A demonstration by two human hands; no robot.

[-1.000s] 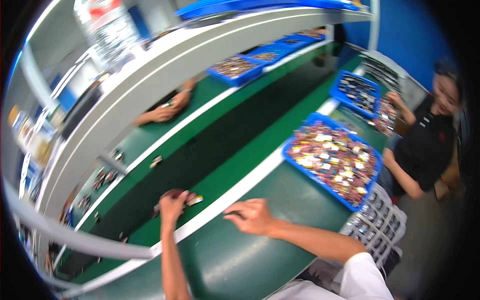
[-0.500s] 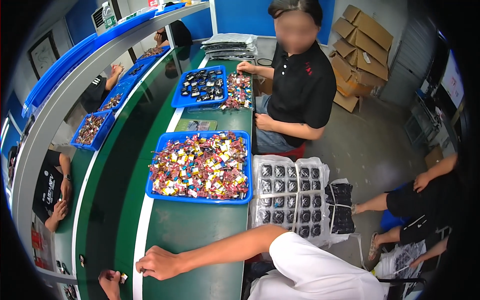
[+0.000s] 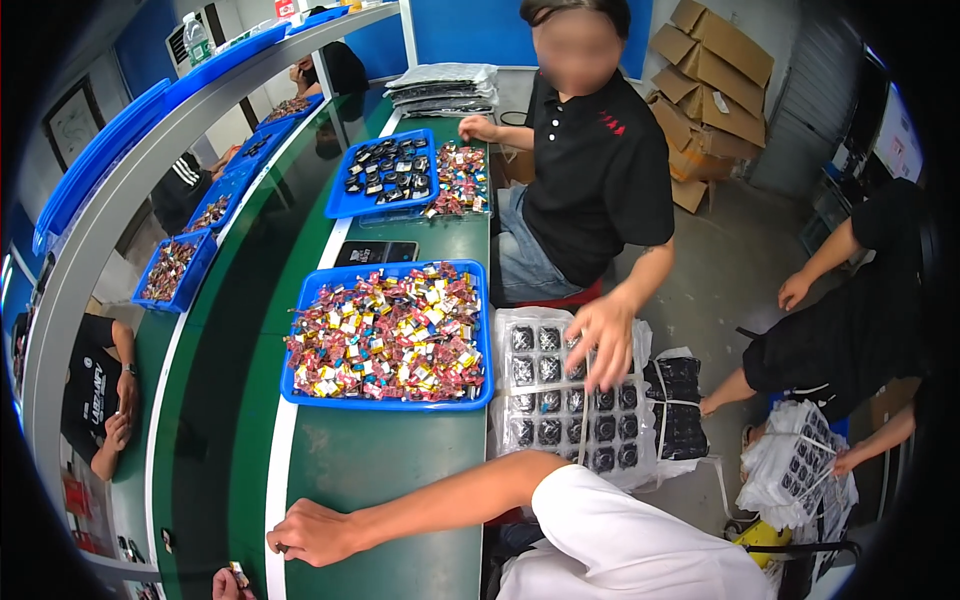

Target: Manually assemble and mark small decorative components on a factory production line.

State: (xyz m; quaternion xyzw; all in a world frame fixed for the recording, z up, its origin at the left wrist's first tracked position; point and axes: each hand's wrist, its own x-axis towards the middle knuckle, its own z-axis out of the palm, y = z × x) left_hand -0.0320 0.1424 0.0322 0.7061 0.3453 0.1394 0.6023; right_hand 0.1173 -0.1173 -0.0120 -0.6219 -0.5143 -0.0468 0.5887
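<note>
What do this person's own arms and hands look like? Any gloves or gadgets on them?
No gloves show. The right hand is bare, with no watch or bracelet visible on that wrist; a loose, plain white sleeve ends near the elbow. Only the fingers of the left hand show, also bare; its sleeve is out of view.

Right arm (image 3: 440,498) stretched leftward from a bent elbow (image 3: 540,470), fingers (image 3: 290,530) curled; left fingers (image 3: 222,582) partly visible below

White lettering (image 3: 77,402) on black shirt (image 3: 90,375)
</note>
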